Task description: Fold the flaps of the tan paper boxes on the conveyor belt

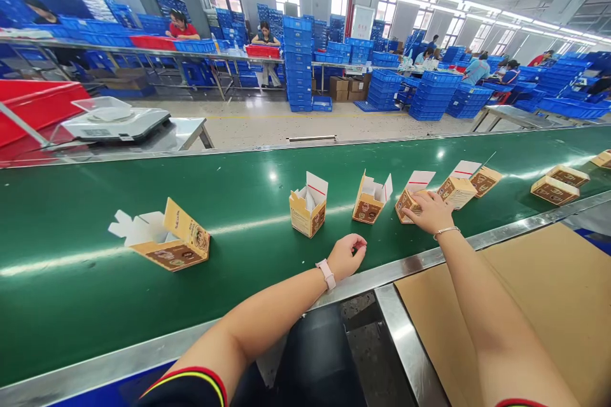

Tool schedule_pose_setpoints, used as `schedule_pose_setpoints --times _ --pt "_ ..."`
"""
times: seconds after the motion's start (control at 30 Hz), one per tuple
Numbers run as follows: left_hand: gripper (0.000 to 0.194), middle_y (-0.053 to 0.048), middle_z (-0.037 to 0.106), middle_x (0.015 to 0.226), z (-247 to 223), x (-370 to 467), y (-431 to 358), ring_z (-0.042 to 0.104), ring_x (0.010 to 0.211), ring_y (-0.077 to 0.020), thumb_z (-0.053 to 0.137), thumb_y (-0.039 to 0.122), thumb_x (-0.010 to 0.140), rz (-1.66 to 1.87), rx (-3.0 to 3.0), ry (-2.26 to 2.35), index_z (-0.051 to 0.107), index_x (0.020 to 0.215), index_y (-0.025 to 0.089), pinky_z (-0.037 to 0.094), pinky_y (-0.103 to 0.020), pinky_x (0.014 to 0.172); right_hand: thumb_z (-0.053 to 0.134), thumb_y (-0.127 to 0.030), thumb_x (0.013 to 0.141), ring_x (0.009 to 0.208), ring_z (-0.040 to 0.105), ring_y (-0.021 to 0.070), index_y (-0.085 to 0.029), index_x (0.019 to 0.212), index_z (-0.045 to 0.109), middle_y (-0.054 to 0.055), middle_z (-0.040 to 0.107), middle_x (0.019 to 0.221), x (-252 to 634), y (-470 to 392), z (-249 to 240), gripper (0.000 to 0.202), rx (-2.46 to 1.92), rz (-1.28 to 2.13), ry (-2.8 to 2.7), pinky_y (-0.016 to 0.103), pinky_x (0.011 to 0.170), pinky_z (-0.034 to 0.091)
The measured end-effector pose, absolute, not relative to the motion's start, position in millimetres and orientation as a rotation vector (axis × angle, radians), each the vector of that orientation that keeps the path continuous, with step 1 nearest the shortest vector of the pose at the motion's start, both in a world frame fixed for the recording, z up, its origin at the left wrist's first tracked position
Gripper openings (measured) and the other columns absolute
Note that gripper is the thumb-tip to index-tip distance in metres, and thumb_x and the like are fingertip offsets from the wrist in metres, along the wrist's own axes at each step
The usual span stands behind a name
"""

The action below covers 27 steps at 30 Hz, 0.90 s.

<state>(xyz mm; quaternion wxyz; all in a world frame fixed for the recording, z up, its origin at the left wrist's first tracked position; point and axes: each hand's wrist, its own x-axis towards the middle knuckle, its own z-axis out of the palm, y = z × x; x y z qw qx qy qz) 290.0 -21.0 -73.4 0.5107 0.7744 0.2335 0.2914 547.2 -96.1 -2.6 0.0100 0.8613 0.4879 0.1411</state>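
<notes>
Dark sleeve with red and yellow trim lay nearest; beyond it, the person's left hand was loosely curled, fingers drawn narrow, near the edge of the green belt. Small, tan and brown, a box stood on that belt, printed with little pictures, its white flap raised and crossed by a red strip. It sat under the right hand's fingers, touching them; whether they gripped, I couldn't tell.

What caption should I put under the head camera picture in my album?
Right hand on a printed box, left hand loosely curled, with open boxes along the green belt.
</notes>
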Motion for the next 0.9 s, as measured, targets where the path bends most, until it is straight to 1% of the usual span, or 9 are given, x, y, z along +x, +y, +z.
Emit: schedule_pose_setpoints --times 0.13,0.23,0.37,0.43,0.5,0.6,0.7,0.8,0.9 --pt "0.009 -0.003 0.067 0.08 -75.4 288.1 -19.8 0.062 0.076 -0.0155 0.053 0.014 0.077 0.712 1.863 0.553 0.061 0.081 0.018 0.049 -0.027 0.064 0.039 -0.058 0.087 0.127 0.033 0.0371 -0.026 0.124 0.058 0.008 0.052 0.137 547.3 -91.7 3.3 0.053 2.722 0.355 1.448 0.066 0.092 0.034" --pt "0.016 -0.006 0.065 0.093 -73.8 292.1 -16.3 0.062 0.086 -0.0182 0.054 0.017 0.077 0.804 1.866 0.572 0.058 0.092 0.018 0.051 -0.031 0.072 0.041 -0.057 0.085 0.129 0.031 0.0378 -0.023 0.127 0.056 0.009 0.05 0.139 549.8 -93.3 0.0 0.057 2.825 0.35 1.405 0.061 0.09 0.038" --pt "0.06 -0.015 0.052 0.121 -56.1 326.2 -8.3 0.05 0.119 -0.0303 0.073 0.029 0.066 1.067 1.837 0.725 0.046 0.118 0.016 0.042 -0.049 0.1 0.044 -0.048 0.082 0.121 0.039 0.0379 -0.012 0.132 0.052 0.015 0.049 0.138 549.0 -97.9 -14.8 0.062 2.937 0.538 1.509 0.052 0.089 0.041" --pt "0.085 -0.02 0.042 0.132 -43.1 354.9 -5.6 0.039 0.13 -0.0363 0.081 0.032 0.056 1.132 1.793 0.828 0.037 0.127 0.015 0.033 -0.054 0.107 0.042 -0.046 0.082 0.111 0.046 0.0376 -0.01 0.129 0.054 0.018 0.052 0.133 544.2 -98.3 -22.4 0.06 2.976 0.663 1.545 0.052 0.086 0.042" --pt "0.097 -0.024 0.034 0.138 -32.0 381.7 -8.3 0.03 0.135 -0.0402 0.084 0.034 0.052 1.147 1.753 0.902 0.031 0.131 0.015 0.028 -0.059 0.108 0.042 -0.047 0.083 0.1 0.05 0.0376 -0.011 0.123 0.058 0.02 0.055 0.127 537.6 -97.4 -26.6 0.057 3.063 0.777 1.451 0.051 0.079 0.043" --pt "0.093 -0.025 0.031 0.14 -25.3 397.1 -26.4 0.027 0.137 -0.0407 0.082 0.037 0.058 1.241 1.786 0.82 0.028 0.132 0.017 0.026 -0.061 0.107 0.045 -0.042 0.08 0.089 0.051 0.0353 -0.013 0.111 0.063 0.02 0.059 0.115 526.7 -99.1 -22.8 0.046 3.194 0.862 1.274 0.05 0.072 0.045" --pt "0.081 -0.022 0.037 0.137 -31.5 370.7 -47.8 0.035 0.133 -0.0355 0.073 0.043 0.068 1.444 1.943 0.448 0.029 0.131 0.018 0.031 -0.055 0.107 0.051 -0.035 0.075 0.093 0.052 0.034 -0.013 0.104 0.062 0.019 0.055 0.107 505.9 -113.4 -9.5 0.038 3.24 0.999 1.32 0.049 0.079 0.046" --pt "0.08 -0.019 0.043 0.134 -43.0 324.0 -51.3 0.044 0.126 -0.0322 0.069 0.048 0.072 1.491 2.094 0.169 0.028 0.134 0.02 0.037 -0.051 0.104 0.055 -0.034 0.075 0.104 0.05 0.0319 -0.014 0.109 0.055 0.017 0.049 0.106 461.9 -137.6 0.3 0.04 3.212 1.199 1.643 0.047 0.089 0.047" --pt "0.081 -0.019 0.045 0.133 -52.8 288.7 -41.0 0.045 0.126 -0.0335 0.069 0.046 0.072 1.368 2.241 0.074 0.029 0.137 0.019 0.04 -0.052 0.102 0.057 -0.033 0.077 0.107 0.05 0.0296 -0.02 0.114 0.047 0.015 0.045 0.111 405.4 -156.7 -3.4 0.04 3.153 1.171 1.974 0.047 0.092 0.047"
